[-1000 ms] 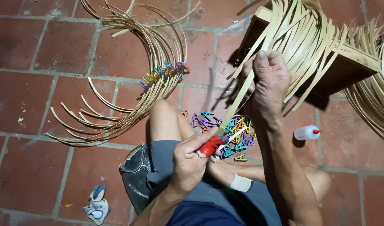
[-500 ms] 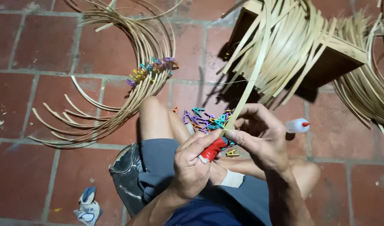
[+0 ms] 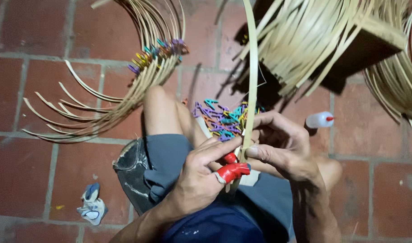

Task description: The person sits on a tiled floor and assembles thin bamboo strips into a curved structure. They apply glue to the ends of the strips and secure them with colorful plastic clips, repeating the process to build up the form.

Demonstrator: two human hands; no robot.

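Red brick floor (image 3: pixel 35 180), dark mortar joints, person seated on it with bare knees up. One bamboo strip (image 3: pixel 251 81) is the work piece: long axis near vertical in the view, lower end in front of the lap, upper end running out of frame past the woven bamboo frame (image 3: pixel 314 40) on a dark wooden block (image 3: pixel 372 47).

Around it: bundle of curved strips (image 3: pixel 125 90) on the bricks to the left with coloured clips (image 3: pixel 158 51) on it, loose pile of clips (image 3: pixel 219 119) between the knees, small white bottle with red cap (image 3: pixel 319 119) to the right, crumpled rag (image 3: pixel 92 204) lower left.

Grip: right hand (image 3: pixel 282 144) closed, thumb and fingers pinching the strip's lower part. Left hand (image 3: pixel 201 177) closed too, red-taped fingertips (image 3: pixel 233 171) pressed at the strip's bottom end, just under the right thumb.
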